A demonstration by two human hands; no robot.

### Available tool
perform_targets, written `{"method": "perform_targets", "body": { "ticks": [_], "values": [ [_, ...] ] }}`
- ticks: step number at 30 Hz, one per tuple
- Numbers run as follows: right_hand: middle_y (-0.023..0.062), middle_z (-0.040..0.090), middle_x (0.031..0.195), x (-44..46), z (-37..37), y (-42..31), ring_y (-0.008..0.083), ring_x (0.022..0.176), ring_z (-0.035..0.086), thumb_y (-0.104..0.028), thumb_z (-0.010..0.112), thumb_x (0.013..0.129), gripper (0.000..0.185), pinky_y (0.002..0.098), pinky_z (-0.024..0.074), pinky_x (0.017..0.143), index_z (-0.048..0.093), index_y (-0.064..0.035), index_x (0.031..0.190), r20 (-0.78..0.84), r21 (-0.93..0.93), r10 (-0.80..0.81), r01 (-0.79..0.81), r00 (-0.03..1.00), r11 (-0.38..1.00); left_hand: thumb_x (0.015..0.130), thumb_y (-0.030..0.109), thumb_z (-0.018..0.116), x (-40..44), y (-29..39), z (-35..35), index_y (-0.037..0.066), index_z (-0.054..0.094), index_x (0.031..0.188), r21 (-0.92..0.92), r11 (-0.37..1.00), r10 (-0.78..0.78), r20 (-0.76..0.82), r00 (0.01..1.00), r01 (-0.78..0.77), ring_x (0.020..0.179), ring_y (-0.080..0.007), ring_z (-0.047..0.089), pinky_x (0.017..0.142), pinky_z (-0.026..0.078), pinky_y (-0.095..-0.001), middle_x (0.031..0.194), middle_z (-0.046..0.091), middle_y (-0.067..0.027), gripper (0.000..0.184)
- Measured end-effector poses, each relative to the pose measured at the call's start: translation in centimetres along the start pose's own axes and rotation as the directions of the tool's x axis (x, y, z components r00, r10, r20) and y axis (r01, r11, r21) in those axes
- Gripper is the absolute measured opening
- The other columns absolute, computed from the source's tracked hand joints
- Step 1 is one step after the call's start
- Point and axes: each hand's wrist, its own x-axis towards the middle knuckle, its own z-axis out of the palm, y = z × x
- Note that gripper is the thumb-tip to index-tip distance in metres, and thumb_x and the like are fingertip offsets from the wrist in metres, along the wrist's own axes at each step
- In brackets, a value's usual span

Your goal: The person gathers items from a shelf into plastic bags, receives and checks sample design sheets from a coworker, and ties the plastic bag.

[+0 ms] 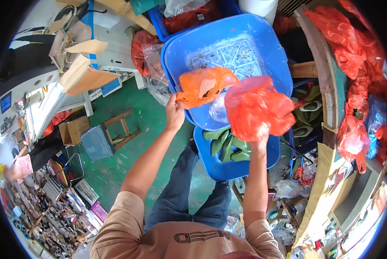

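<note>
My left hand [175, 114] is closed on the edge of an orange plastic bag [210, 86], which spreads over the large blue tub [269, 47]. A darker bit shows inside that bag, too unclear to name. On the other side, my right hand [259, 134] grips a crumpled red plastic bag [258, 103]; the bag hides most of its fingers. Between the two bags lies some clear plastic [218, 108]. White residue marks the tub's bottom. Below it, nearer to me, several green shoe lasts [228, 146] lie in a second blue tub [221, 172].
More green shoe-shaped pieces [305, 116] sit in a crate at the right. Red bags [353, 99] hang along the wooden shelf [327, 86]. A stool [99, 140] and a cardboard box [74, 129] stand on the green floor at left. Another person's arm [18, 168] shows at far left.
</note>
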Motion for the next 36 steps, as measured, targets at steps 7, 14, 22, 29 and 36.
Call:
{"method": "perform_targets", "body": {
  "ticks": [7, 14, 22, 29, 36],
  "values": [
    [0.0076, 0.061, 0.109, 2.4, 4.6, 5.7, 0.0181, 0.097, 0.059, 0.002, 0.049, 0.086, 0.035, 0.0318, 0.0503, 0.081, 0.051, -0.0001, 0.121, 0.128, -0.537, -0.028, 0.093, 0.991, 0.839, 0.091, 0.013, 0.057, -1.8, 5.2, -1.4, -0.001, 0.056, 0.096, 0.006, 0.981, 0.194, 0.026, 0.981, -0.194, 0.068, -0.0051, 0.047, 0.060, 0.040, -0.0234, 0.073, 0.049, 0.0025, 0.015],
    [0.0083, 0.061, 0.113, 4.9, 6.4, 12.9, 0.0193, 0.102, 0.059, -0.007, 0.055, 0.088, 0.033, 0.0329, 0.0488, 0.086, 0.054, 0.0006, 0.120, 0.325, -0.649, 0.194, 0.069, 0.926, 0.758, 0.092, 0.009, 0.055, -3.9, 5.5, -3.4, 0.000, 0.055, 0.109, -0.444, 0.856, -0.169, 0.248, 0.954, 0.267, 0.065, -0.0030, 0.048, 0.059, 0.041, -0.0216, 0.078, 0.055, 0.0008, 0.019],
    [0.0174, 0.062, 0.114, 6.1, 4.7, 20.7, 0.0309, 0.106, 0.060, -0.010, 0.063, 0.080, 0.044, 0.0381, 0.0475, 0.091, 0.053, 0.0013, 0.122, 0.163, -0.980, 0.554, 0.200, 0.816, -0.006, 0.091, 0.021, 0.056, -6.7, 4.4, -3.6, -0.002, 0.053, 0.117, 0.159, 0.968, 0.065, 0.588, 0.806, -0.194, 0.081, -0.0299, 0.062, 0.071, 0.048, -0.0376, 0.089, 0.062, -0.0169, 0.035],
    [0.0200, 0.062, 0.113, 8.5, 4.1, 23.3, 0.0348, 0.106, 0.059, -0.009, 0.065, 0.076, 0.049, 0.0408, 0.0471, 0.091, 0.053, 0.0008, 0.122, 0.157, -0.974, 0.312, 0.198, 0.937, -0.107, 0.094, 0.017, 0.052, -8.6, 10.0, -2.3, 0.000, 0.049, 0.114, -0.056, 0.980, -0.096, 0.704, 0.704, 0.189, 0.064, -0.0176, 0.055, 0.063, 0.047, -0.0304, 0.083, 0.056, -0.0081, 0.027],
    [0.0234, 0.062, 0.108, 1.0, 10.0, 12.1, 0.0398, 0.099, 0.061, -0.005, 0.065, 0.071, 0.045, 0.0416, 0.0490, 0.086, 0.057, 0.0009, 0.115, 0.308, -0.933, 0.197, 0.256, 0.931, 0.252, 0.096, 0.012, 0.048, -3.9, 7.5, -5.6, 0.001, 0.046, 0.114, -0.350, 0.842, -0.207, 0.493, 0.845, 0.410, 0.059, -0.0099, 0.049, 0.056, 0.044, -0.0245, 0.070, 0.049, -0.0031, 0.021]
  ]
}}
